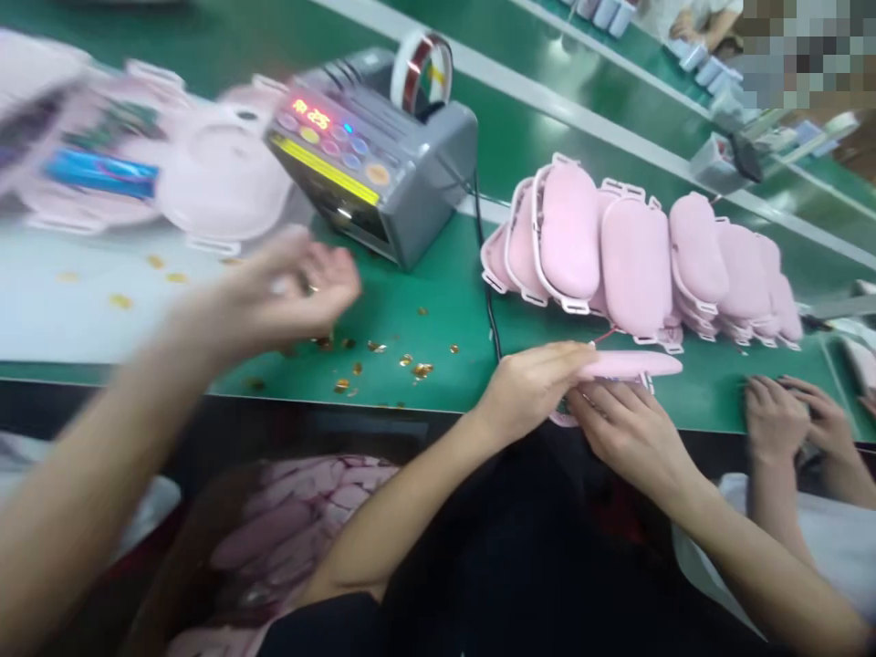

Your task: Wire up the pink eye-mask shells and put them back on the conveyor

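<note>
Both of my hands are closed on a pink plastic casing (647, 363) at the table's front edge. My left hand (530, 385) grips its left end from above, with the fingertips near a short red wire. My right hand (626, 422) has its fingers curled against the near, underside part of the casing, which they partly hide. Just beyond my hands stand stacked pink casings (636, 265) with slotted white-pink frames. A grey tape dispenser (383, 155) with a red lit display sits to the left, a tape roll (424, 73) on top.
A co-worker's blurred hand (301, 283) reaches in from the left, near opened casings (225, 178) and a blue battery (102, 173). Another co-worker's hands (780, 415) are at right. Amber tape bits (421, 370) and a black cable (489, 301) lie on the table. More casings (294, 520) are below.
</note>
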The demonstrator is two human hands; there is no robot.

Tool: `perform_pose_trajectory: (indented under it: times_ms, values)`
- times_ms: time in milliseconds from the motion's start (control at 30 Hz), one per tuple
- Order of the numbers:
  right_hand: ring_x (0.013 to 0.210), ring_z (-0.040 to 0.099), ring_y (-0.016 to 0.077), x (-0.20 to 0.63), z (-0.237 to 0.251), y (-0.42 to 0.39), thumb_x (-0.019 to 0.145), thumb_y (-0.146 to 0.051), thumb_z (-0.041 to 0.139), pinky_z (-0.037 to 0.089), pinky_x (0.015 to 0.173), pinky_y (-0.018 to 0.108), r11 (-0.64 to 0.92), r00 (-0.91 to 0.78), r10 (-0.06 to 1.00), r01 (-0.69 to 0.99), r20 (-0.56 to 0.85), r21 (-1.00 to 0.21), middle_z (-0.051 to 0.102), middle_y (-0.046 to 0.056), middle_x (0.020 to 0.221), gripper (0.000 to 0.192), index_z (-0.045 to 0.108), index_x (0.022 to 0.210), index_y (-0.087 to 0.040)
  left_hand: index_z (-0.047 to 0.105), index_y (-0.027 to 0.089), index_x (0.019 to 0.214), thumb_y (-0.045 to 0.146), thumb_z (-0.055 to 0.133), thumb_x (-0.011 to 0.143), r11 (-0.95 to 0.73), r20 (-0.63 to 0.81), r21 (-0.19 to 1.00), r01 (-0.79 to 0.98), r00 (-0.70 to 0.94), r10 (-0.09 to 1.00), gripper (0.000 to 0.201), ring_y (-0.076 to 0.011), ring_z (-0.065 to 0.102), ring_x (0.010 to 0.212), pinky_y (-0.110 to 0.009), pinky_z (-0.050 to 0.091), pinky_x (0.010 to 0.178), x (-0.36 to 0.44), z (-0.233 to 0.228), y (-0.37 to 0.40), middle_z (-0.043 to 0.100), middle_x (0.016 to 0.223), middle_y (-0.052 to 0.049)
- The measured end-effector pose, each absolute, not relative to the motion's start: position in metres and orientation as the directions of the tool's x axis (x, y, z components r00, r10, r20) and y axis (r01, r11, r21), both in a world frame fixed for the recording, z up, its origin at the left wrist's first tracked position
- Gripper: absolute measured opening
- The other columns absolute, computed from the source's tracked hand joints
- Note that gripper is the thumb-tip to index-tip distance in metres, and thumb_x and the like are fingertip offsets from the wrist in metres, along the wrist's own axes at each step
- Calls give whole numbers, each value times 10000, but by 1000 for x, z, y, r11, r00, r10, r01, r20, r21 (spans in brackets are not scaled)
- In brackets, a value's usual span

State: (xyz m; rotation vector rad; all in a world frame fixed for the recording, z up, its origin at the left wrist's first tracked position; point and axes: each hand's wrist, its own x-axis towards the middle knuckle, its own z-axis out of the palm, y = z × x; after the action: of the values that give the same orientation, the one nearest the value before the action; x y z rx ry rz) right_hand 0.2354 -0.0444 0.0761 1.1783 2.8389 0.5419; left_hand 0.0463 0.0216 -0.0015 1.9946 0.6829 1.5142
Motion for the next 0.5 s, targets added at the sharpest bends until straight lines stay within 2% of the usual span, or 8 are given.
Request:
perform_pose_trajectory:
  times_ms: [67,200,267,333,400,500]
  values:
    - [968,661,258,237,71,-45,1048,-83,609,470,876,407,657,-707,694,699,138,282,793,106,1062,258,746,1267,-83,717,156,1292,204,530,1132,-734,698,673,91,251,671,251,-158,764,1252,-298,629,1151,46,-3,22,805,1290,-82]
    - [1124,667,273,238,58,-48,1088,-182,607,500,952,405,607,-611,769,790,187,83,778,120,1210,255,750,1292,-126,691,188,1349,169,527,1123,-722,679,684,107,267,683,280,-165,753,1281,-325,631,1163,47,-7,20,788,1337,-76]
    - [1101,657,272,237,51,-52,1098,-210,594,507,946,415,554,-550,806,831,219,51,769,121,1194,269,747,1308,-141,682,190,1374,148,525,1112,-724,672,680,116,294,679,308,-174,739,1310,-340,624,1180,45,-9,19,781,1351,-82]
    - [1057,637,271,240,45,-62,1080,-222,616,508,928,430,522,-520,812,850,265,69,755,117,1169,272,749,1312,-173,684,188,1375,140,531,1103,-745,673,654,129,349,652,316,-181,718,1348,-350,601,1212,40,-10,16,782,1348,-84]
    - [1062,606,275,252,38,-79,1012,-221,706,516,922,437,542,-537,758,834,369,100,712,99,1174,295,756,1300,-263,689,190,1368,143,548,1094,-777,667,612,149,430,608,313,-192,683,1404,-362,572,1246,29,-10,11,775,1366,-89]
    - [1011,545,274,286,22,-111,866,-201,832,535,826,422,506,-491,609,845,623,171,568,82,1124,464,750,1266,-422,721,240,1321,257,647,1062,-829,616,527,188,588,525,270,-245,589,1516,-416,530,1286,11,-6,-1,735,1451,-80]
